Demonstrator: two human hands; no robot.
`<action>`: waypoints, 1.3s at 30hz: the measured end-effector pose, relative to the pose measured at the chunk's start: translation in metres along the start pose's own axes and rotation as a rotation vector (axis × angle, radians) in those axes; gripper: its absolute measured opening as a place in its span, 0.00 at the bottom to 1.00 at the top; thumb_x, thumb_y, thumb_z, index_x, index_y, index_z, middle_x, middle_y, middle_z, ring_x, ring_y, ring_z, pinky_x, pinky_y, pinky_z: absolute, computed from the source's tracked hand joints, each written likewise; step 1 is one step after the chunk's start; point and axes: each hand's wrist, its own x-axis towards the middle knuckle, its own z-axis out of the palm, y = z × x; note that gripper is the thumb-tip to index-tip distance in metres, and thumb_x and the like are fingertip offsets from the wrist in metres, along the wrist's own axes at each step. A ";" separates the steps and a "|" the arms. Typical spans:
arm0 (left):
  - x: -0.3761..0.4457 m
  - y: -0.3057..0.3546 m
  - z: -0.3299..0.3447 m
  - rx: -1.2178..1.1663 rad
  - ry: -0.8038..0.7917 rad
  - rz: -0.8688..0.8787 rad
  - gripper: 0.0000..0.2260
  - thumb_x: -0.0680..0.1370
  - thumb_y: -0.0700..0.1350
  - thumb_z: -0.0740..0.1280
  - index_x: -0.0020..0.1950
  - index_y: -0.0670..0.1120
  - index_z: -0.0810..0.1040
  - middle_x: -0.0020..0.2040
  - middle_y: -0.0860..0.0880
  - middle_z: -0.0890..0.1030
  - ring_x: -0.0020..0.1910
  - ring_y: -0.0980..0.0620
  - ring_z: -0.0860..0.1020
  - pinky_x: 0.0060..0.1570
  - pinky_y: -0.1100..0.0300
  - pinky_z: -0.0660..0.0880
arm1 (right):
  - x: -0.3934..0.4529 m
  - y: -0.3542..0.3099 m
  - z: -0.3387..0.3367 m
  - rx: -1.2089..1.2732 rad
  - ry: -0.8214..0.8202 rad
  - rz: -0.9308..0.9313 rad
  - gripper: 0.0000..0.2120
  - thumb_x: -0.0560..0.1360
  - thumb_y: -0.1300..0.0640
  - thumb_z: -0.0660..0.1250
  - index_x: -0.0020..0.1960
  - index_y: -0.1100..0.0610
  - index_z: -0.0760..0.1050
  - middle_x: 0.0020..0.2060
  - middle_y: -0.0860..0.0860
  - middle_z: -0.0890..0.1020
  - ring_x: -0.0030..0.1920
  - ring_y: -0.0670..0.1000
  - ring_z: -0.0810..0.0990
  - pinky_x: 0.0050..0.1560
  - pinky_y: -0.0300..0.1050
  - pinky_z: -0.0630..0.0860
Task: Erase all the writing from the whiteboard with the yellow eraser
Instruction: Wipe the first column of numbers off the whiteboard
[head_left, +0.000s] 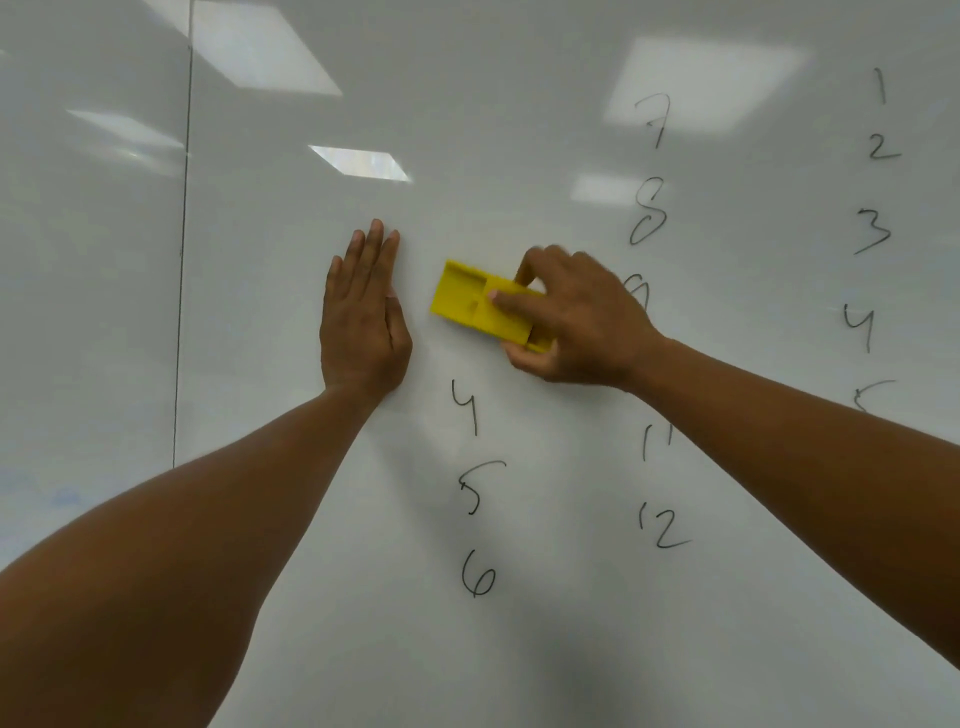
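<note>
Whiteboard (519, 130): handwritten numbers remain.
Yellow eraser (475, 301): seemingly pressed against board.
Right hand (576, 322): fingers curled, gripping eraser.
Left hand (363, 317): flat, fingers straight.

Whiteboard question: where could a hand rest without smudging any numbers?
Bare whiteboard: above and left of the flat left hand, up to the panel seam. Crowded: below the yellow eraser in the right hand, and both number columns to the right.

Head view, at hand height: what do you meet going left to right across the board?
Vertical panel seam → left hand pressed flat on the whiteboard → yellow eraser → right hand gripping it → handwritten 4 in the far-right column.
</note>
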 end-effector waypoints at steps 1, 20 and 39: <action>0.000 0.000 0.000 0.001 0.000 0.000 0.25 0.83 0.39 0.52 0.81 0.46 0.60 0.81 0.49 0.60 0.81 0.52 0.54 0.80 0.51 0.51 | -0.004 -0.002 0.001 0.026 -0.044 -0.103 0.20 0.68 0.49 0.73 0.56 0.56 0.80 0.46 0.59 0.78 0.42 0.59 0.76 0.39 0.49 0.72; -0.010 0.002 -0.001 0.023 0.004 -0.029 0.25 0.83 0.38 0.52 0.81 0.46 0.60 0.81 0.49 0.60 0.81 0.52 0.54 0.80 0.52 0.50 | -0.036 -0.030 0.015 0.099 -0.241 -0.458 0.16 0.71 0.48 0.67 0.56 0.54 0.80 0.48 0.57 0.78 0.44 0.57 0.75 0.42 0.48 0.70; -0.023 0.003 -0.001 0.024 0.015 -0.046 0.25 0.83 0.38 0.52 0.81 0.46 0.60 0.81 0.48 0.60 0.81 0.51 0.54 0.80 0.51 0.50 | -0.043 -0.032 0.012 0.084 -0.286 -0.414 0.16 0.71 0.48 0.69 0.55 0.54 0.80 0.48 0.56 0.78 0.44 0.57 0.76 0.42 0.48 0.69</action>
